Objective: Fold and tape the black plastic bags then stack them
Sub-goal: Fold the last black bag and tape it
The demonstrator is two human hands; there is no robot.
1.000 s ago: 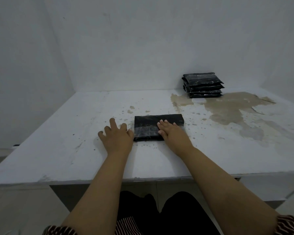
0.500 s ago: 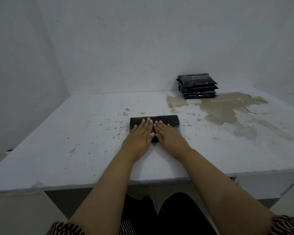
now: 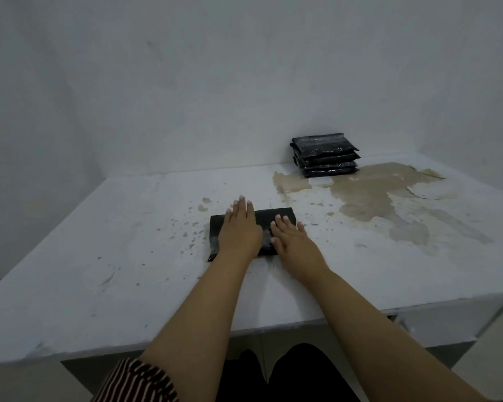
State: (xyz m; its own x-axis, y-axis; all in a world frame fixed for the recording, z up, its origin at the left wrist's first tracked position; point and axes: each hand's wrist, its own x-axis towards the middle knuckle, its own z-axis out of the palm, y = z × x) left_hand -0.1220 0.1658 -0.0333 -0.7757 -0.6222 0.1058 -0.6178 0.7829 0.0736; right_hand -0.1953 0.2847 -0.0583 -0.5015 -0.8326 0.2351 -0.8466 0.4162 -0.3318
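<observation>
Black bag (image 3: 276, 217), folded small, flat on the white desk (image 3: 128, 256), near the front edge and in the middle. Left hand (image 3: 240, 233) flat on its left half, fingers straight, pressing down. Right hand (image 3: 292, 242) flat on its right half, fingers straight too, holding nothing. Looks like the pressing step: squeezing air out and making the fold sharp.

To do it well: press with whole palms, not just fingertips. Slide from the middle out to the edges. Keep one hand down while reaching for tape, or the slippery plastic may pop open. No tape seen anywhere.

Stack of done bags (image 3: 325, 155) far back on the right, by the wall, well apart from this one. Next to it, peeled brown patch (image 3: 375, 195) on the desk.
</observation>
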